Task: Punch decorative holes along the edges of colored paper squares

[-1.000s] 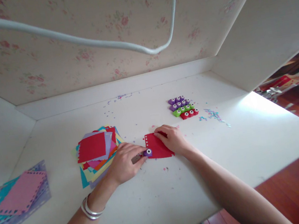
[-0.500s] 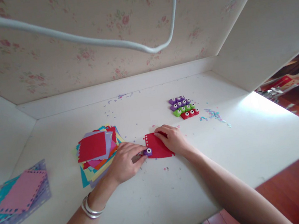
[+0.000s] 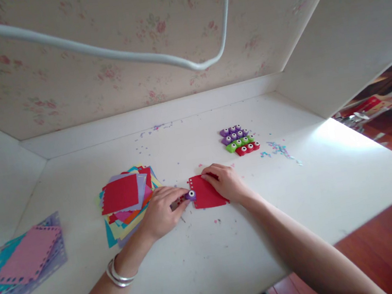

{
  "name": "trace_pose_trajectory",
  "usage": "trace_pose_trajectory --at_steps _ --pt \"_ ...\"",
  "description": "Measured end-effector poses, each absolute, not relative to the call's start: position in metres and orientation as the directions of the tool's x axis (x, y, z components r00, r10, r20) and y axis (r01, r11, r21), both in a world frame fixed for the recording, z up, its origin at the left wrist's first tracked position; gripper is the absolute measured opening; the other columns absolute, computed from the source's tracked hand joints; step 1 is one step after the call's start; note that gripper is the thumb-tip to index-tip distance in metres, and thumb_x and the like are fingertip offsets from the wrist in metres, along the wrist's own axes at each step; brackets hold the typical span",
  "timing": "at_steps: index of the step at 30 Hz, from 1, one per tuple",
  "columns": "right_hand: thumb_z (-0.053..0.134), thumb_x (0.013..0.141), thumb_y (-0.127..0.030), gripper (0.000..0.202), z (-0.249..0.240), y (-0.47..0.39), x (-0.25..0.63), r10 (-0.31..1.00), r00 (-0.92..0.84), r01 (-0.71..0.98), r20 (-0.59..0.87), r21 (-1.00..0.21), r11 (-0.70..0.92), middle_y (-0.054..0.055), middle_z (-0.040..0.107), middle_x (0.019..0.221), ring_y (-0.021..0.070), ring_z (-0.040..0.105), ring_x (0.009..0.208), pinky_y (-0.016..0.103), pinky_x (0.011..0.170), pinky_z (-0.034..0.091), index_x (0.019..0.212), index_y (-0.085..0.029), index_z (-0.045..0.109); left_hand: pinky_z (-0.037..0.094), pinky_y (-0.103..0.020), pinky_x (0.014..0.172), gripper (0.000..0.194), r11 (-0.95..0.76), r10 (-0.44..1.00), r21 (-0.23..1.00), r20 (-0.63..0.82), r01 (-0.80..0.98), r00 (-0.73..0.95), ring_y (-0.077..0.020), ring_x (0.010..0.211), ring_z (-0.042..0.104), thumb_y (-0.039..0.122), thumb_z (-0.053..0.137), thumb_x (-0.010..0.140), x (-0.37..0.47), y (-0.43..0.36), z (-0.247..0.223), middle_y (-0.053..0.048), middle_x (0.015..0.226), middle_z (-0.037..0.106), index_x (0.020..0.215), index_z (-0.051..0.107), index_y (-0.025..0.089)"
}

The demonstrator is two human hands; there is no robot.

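A small purple craft punch (image 3: 190, 195) with a white-and-black button sits at the left edge of a red paper sheet (image 3: 208, 195). My left hand (image 3: 163, 209) grips the punch between thumb and fingers. Small punched holes run down the upper part of the sheet's left edge, and a few marks show at its lower right corner. My right hand (image 3: 225, 180) holds the sheet at its upper right, the fingers pressed together on the paper. Part of the sheet is hidden under that hand.
Left of my left hand lies a pile of coloured paper (image 3: 120, 193). Farther left are sheets with punched edges (image 3: 28, 255). Rows of purple, green and red punches (image 3: 239, 139) stand at the back right, beside scattered confetti (image 3: 280, 150). A white cable (image 3: 175, 60) hangs in front.
The purple punch has shifted slightly up along the sheet's left edge with my left hand. My right hand stays on the paper. The whole view has moved a little.
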State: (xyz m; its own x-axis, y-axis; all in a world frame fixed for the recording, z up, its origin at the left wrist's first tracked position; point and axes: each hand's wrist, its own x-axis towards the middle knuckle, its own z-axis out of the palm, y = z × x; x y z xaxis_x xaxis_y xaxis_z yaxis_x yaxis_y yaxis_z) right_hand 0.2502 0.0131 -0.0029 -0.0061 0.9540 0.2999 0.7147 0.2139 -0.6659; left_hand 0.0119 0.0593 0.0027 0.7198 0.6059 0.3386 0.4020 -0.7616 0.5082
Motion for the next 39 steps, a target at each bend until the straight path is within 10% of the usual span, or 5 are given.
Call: trace_pose_trajectory --at_steps 39 --pt "0.053 0.093 -0.019 0.015 -0.001 0.012 0.249 0.955 0.013 0.725 0.297 -0.661 0.196 0.003 0.071 0.093 0.0165 0.065 0.083 0.028 0.078 0.048 0.093 -0.023 0.068 0.047 -0.040 0.093 0.025 -0.752 0.614 0.521 0.335 0.403 0.715 -0.0223 0.100 0.065 0.035 0.063 0.089 0.017 0.056 0.013 -0.005 0.107 0.072 0.110 0.066 0.023"
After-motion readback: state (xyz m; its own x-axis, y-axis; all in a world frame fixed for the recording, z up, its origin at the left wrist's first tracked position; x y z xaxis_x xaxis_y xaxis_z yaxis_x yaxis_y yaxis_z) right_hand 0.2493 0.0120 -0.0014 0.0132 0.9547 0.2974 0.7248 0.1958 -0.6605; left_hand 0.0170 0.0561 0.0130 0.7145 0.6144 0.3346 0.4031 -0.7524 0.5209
